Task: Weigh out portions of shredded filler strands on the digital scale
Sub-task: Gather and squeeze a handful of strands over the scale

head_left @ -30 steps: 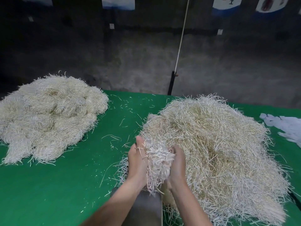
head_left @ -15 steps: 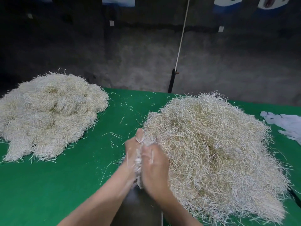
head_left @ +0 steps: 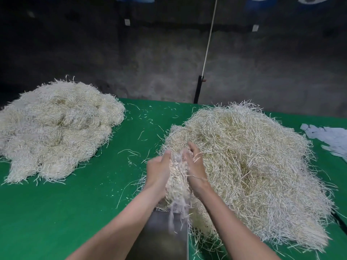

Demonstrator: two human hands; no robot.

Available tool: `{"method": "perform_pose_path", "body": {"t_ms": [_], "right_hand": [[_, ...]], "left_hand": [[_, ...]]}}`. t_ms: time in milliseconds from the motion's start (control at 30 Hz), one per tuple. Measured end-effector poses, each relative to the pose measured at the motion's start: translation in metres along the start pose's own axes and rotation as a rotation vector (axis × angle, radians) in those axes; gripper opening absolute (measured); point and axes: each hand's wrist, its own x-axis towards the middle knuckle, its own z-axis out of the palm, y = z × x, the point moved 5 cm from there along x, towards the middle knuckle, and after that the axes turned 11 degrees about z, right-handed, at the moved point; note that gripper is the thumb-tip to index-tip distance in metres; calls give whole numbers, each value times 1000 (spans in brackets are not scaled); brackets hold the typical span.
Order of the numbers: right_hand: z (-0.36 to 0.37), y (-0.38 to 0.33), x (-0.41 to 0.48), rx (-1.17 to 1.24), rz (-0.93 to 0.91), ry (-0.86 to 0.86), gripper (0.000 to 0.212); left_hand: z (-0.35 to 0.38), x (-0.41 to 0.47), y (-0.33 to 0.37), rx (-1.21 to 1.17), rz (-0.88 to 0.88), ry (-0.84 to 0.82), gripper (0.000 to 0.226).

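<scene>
A large loose heap of pale shredded strands (head_left: 249, 166) lies on the right half of the green table (head_left: 84, 212). At the heap's near left edge, my left hand (head_left: 158, 172) and my right hand (head_left: 196, 167) cup a clump of strands (head_left: 177, 182) between them. Both hands curl round the clump from its sides. Blurred strands hang and drop from the bottom of the clump. Below them is the grey metal plate of the scale (head_left: 165, 239), partly hidden by my forearms. No display of the scale is in view.
A second heap of bundled strands (head_left: 56, 128) sits at the table's left. Stray strands are scattered on the green cloth between the heaps. White paper pieces (head_left: 330, 139) lie at the far right edge. A dark post with a white cord (head_left: 199, 91) stands behind the table.
My right hand, which lay over the left half a second ago, has drawn apart from it. The clump shows between the palms again, and strands now fall toward the scale plate.
</scene>
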Motion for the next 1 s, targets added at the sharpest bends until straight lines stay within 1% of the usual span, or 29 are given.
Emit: {"method": "perform_pose_path", "body": {"t_ms": [33, 67, 100, 133, 167, 200, 233, 267, 300, 333, 367, 400, 433, 467, 500, 533, 567, 600, 633, 667, 700, 733, 800, 833, 867, 900, 933, 967, 1000], "right_hand": [[9, 0, -4, 35, 46, -117, 65], [15, 1, -9, 20, 49, -177, 74], [18, 2, -13, -17, 39, -183, 73], [17, 1, -14, -50, 49, -125, 64], [11, -1, -14, -54, 71, -35, 56], [1, -1, -8, -26, 127, 50, 58], [-9, 2, -2, 37, 210, 106, 67], [-19, 4, 2, 147, 276, 142, 76], [-26, 3, 6, 277, 302, 153, 81], [-33, 4, 10, 369, 314, 172, 75], [-37, 6, 12, 401, 319, 208, 61], [-36, 8, 10, 412, 322, 231, 47], [-31, 10, 6, 416, 318, 218, 43], [-23, 13, 3, 412, 312, 185, 41], [-16, 18, -1, 325, 290, 168, 41], [-10, 23, -7, 162, 237, 175, 44], [-5, 24, -16, -39, 117, 209, 50], [0, 24, -25, -188, -56, 253, 49], [8, 20, -36, -294, -240, 282, 40], [17, 15, -44, -367, -377, 285, 28], [19, 9, -45, -422, -431, 281, 18], [15, 4, -40, -434, -428, 294, 16], [-7, -1, -25, -246, -273, 341, 32], [-14, -1, -19, -149, -194, 359, 38], [-12, 0, -20, -98, -167, 383, 41], [-5, -2, -25, -134, -208, 437, 42], [6, -1, -31, -217, -275, 456, 44], [15, 0, -35, -258, -304, 465, 45], [16, 3, -32, -277, -294, 463, 47]], "left_hand": [[-1, 2, 13, 26, 78, 23, 29], [-2, 7, 20, 48, 153, 57, 32], [-1, 8, 25, 24, 171, 43, 35], [4, 6, 28, -52, 148, -5, 33], [8, 3, 28, -124, 86, -63, 21], [8, 0, 28, -191, 22, -97, 17], [5, -2, 25, -224, -20, -108, 33], [-2, -2, 22, -192, -2, -96, 43], [-9, 2, 14, -127, 43, -54, 50], [-14, -1, 10, -90, 72, -43, 58], [-13, -8, 4, -124, 42, -72, 68], [-5, -19, -3, -182, -23, -150, 79], [7, -27, -11, -251, -106, -243, 87], [16, -34, -14, -298, -150, -295, 91], [20, -35, -12, -301, -159, -266, 91], [21, -30, -9, -288, -167, -180, 88], [17, -20, -8, -273, -182, -62, 79], [10, -8, -12, -248, -199, 78, 67], [3, 1, -12, -229, -181, 174, 56], [-3, 6, -13, -210, -140, 225, 50], [-4, 4, -15, -191, -103, 204, 49], [0, -2, -20, -177, -88, 140, 53], [11, -18, -35, -108, -135, 7, 75], [13, -19, -35, -76, -149, -9, 81], [13, -18, -29, -51, -147, -3, 81], [12, -11, -21, -83, -111, 12, 77], [11, -2, -16, -174, -93, 33, 66], [12, 1, -12, -253, -102, 45, 54], [12, -1, -12, -264, -117, 48, 46]]}}
